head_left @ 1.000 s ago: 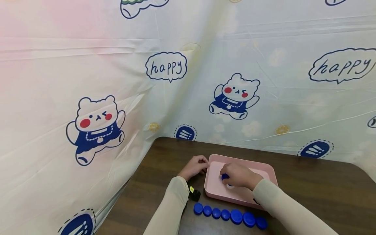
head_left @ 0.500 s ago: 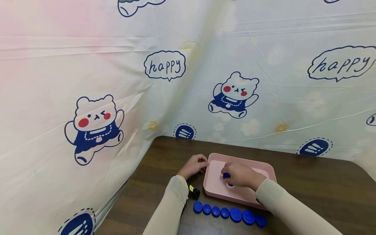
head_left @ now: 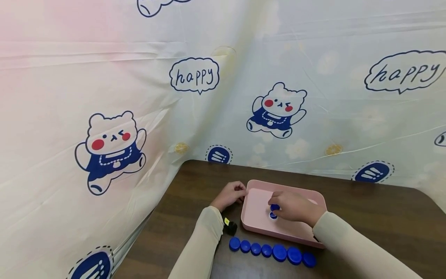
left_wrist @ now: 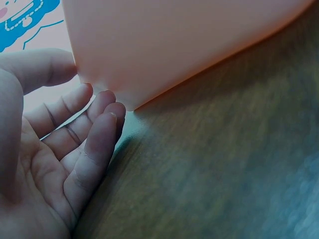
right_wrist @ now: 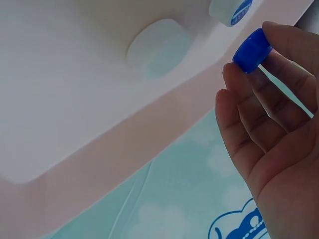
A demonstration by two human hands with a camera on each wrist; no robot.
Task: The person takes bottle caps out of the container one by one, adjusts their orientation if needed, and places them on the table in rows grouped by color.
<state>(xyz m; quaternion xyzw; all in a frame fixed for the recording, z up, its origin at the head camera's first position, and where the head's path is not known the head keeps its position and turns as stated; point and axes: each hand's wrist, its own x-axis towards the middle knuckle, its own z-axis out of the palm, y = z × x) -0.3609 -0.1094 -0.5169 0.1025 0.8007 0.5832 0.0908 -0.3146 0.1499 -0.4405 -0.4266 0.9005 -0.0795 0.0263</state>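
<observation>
My right hand point(head_left: 292, 207) is over the pink tray point(head_left: 258, 230), pinching a blue bottle cap point(right_wrist: 252, 50) between thumb and fingertips. Close beside that cap, on the tray floor, is a small white round piece with a blue printed face point(right_wrist: 241, 12). A larger white disc point(right_wrist: 159, 49) lies elsewhere in the tray, partly hidden by the hand in the head view. At the tray's left side, my left hand point(head_left: 230, 195) touches the outer wall with its thumb and fingertips. Its fingers are loosely bent in the left wrist view.
Along the tray's near side runs a row of several blue caps point(head_left: 279, 252) in different sizes. A small black object with a yellow tag point(head_left: 230, 228) is by the left sleeve. Patterned cloth point(head_left: 209, 116) hangs behind the dark wooden table point(head_left: 376, 217).
My right hand has shifted right within the tray, carrying the blue cap. The small white piece with the printed face now shows more. My left hand stays at the tray's edge.
</observation>
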